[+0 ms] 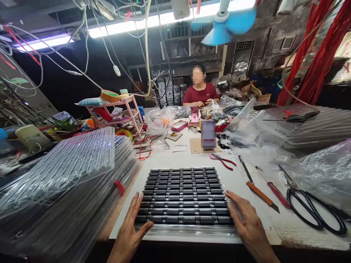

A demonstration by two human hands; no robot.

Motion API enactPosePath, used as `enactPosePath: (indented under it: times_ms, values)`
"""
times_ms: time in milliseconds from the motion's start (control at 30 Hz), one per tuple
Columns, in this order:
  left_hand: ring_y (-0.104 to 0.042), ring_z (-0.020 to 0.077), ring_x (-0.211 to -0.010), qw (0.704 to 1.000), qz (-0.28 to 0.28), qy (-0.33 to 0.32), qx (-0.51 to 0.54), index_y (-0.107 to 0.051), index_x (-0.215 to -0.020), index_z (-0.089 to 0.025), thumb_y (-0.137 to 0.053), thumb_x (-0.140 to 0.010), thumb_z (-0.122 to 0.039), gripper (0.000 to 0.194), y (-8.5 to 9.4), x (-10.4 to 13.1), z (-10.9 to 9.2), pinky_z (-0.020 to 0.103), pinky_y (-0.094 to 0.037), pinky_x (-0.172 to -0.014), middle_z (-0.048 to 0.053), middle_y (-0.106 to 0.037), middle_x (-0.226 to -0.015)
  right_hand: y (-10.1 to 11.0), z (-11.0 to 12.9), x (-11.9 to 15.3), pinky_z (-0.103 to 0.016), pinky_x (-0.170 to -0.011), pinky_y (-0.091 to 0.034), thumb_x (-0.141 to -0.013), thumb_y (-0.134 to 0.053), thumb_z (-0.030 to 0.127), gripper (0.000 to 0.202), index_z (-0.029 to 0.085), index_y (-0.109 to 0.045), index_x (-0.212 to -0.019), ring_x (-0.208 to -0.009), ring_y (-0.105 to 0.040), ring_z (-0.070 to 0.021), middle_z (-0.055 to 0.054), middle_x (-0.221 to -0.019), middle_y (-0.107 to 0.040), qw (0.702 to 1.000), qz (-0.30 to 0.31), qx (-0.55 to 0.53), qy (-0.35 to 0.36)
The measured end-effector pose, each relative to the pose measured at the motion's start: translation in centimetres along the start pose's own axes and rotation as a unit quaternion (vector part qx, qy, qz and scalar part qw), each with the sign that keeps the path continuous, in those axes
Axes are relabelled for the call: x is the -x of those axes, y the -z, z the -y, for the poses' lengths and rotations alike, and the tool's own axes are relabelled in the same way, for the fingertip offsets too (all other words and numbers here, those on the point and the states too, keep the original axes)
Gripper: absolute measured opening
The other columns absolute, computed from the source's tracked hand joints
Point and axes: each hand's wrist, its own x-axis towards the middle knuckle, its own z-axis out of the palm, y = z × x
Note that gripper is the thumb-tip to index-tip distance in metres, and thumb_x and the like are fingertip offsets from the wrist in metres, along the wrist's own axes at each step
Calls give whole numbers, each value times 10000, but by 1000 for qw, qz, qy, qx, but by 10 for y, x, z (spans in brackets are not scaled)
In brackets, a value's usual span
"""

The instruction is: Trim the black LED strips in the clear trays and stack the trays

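A clear plastic tray [189,231] lies flat on the white work surface, filled with rows of small black comb-like parts [188,201] with silvery teeth. My left hand [131,223] rests along the tray's left side, fingers stretched out and thumb over the near left corner. Along the right side lies my right hand [246,219], its fingers extended against the edge. Neither hand is closed around anything. What the black parts are exactly, I cannot tell.
Stacked clear trays [82,157] rise at the left. Right of the tray lie red-handled pliers [225,160], a knife [260,193], a screwdriver [276,193] and large scissors [309,204]. A phone [208,134] stands ahead. Across the table sits a person [201,94]; plastic bags [263,135] pile up nearby.
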Motion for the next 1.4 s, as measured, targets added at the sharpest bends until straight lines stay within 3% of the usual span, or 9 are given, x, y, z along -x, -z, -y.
enactPosePath:
  times_ms: [200, 433, 700, 1100, 1233, 1400]
  values:
    - [-258, 285, -1398, 999, -14, 16, 38, -370, -1421, -225, -530, -842, -511, 665, 2, -2, -5, 496, -250, -1117, 113, -314, -1515, 2, -2, 1, -401, -883, -511, -922, -442, 432, 351, 281, -585, -1205, -1135, -532, -233, -28, -1215, -601, 999, 0, -45, -16]
    - [-296, 278, -1385, 990, -37, 84, 107, -407, -1399, -215, -534, -830, -555, 675, 3, -2, -9, 480, -206, -1143, 98, -371, -1489, 8, 13, 3, -267, -622, -547, -880, -469, 545, 442, 260, -594, -1195, -1179, -492, -260, -57, -1251, -561, 972, -24, -155, -172]
    - [-321, 271, -1374, 974, -70, 123, 178, -430, -1382, -216, -550, -811, -580, 687, 1, 0, -10, 468, -221, -1143, 97, -371, -1489, 10, 0, 4, -276, -599, -551, -868, -494, 542, 447, 253, -609, -1188, -1145, -513, -285, -84, -1222, -574, 976, 25, -160, -144]
    - [-339, 251, -1367, 980, -56, 103, 159, -487, -1343, -239, -526, -819, -578, 625, 4, -3, -1, 444, -239, -1139, 57, -438, -1450, 3, -2, 5, -263, -612, -560, -875, -495, 531, 432, 236, -619, -1165, -1136, -540, -270, -81, -1213, -592, 976, -32, -155, -151]
    - [-460, 278, -1286, 978, -47, 116, 168, -544, -1293, -201, -522, -791, -628, 660, 8, -16, 4, 449, -328, -1098, 89, -545, -1355, 0, -4, 4, -261, -639, -568, -862, -508, 547, 430, 256, -626, -1154, -1140, -541, -257, -52, -1205, -605, 978, -42, -132, -154]
    - [-582, 302, -1152, 977, -87, 126, 146, -620, -1200, -191, -568, -751, -631, 630, 8, -27, 15, 444, -468, -987, 100, -631, -1242, -6, -15, 6, -243, -606, -581, -830, -518, 602, 463, 277, -659, -1129, -1108, -575, -267, -47, -1187, -623, 974, -52, -107, -193]
